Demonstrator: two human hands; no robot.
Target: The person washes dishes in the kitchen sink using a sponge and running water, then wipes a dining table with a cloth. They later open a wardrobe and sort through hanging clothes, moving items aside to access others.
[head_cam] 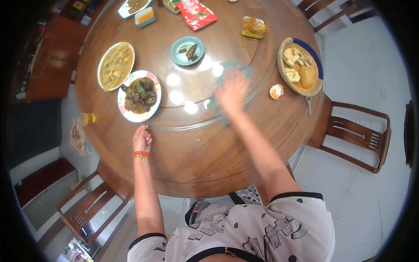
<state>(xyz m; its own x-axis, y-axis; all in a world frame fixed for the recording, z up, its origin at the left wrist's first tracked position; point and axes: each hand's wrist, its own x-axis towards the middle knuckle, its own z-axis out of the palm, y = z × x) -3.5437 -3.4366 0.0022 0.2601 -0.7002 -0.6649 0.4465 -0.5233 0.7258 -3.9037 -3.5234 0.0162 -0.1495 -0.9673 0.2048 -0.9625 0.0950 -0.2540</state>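
Note:
My right hand, blurred, lies palm down over a teal cloth on the round turntable. The cloth shows around the fingers and beside the wrist. Curled fingers of my left hand meet the clear rim of the turntable, just below a floral-rimmed plate of dark cooked food with a green garnish. Whether they pinch the rim or only touch it, I cannot tell. Up and left of that plate is an oval dish of pale stew. A small blue plate with a few dark food pieces sits beyond my hands.
A woven basket of peeled fruit and bread stands at right, near a half-peeled mandarin and a metal handle. A red packet and small food dishes lie farther back. A yellow cup stands at the left edge. Wooden chairs flank the table.

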